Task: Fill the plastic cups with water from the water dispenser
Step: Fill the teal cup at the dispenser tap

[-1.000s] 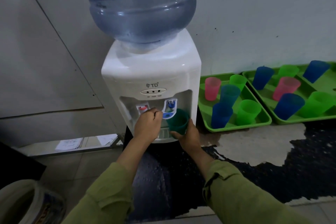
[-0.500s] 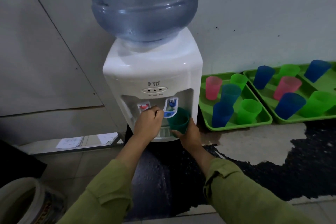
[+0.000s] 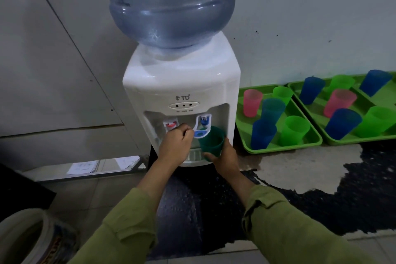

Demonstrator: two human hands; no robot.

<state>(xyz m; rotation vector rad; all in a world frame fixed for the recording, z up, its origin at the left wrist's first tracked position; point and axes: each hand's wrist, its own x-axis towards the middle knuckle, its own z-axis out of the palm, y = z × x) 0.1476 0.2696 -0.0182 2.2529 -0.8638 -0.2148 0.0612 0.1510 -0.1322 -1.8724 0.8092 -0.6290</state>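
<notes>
Your right hand (image 3: 226, 157) grips the dark green plastic cup (image 3: 212, 140) from below and behind, fingers curled round its lower wall. The cup is held tilted, mouth toward you, just under the blue-handled cold tap (image 3: 202, 125) in the recess of the white countertop water dispenser (image 3: 182, 83). Your left hand (image 3: 176, 146) is curled into a fist, knuckles up, its fingertips against the left edge of that tap's white lever. You cannot tell from this view whether they pinch the lever or only press it.

Against the frames half a second and one second back, neither hand nor the cup has changed position at the tap, and only the view has drifted slightly. No stream of water can be made out.

To the right, two bright green plastic trays (image 3: 282, 149) (image 3: 353, 140) sit on the counter carrying pink, blue and green cups, as before.
</notes>
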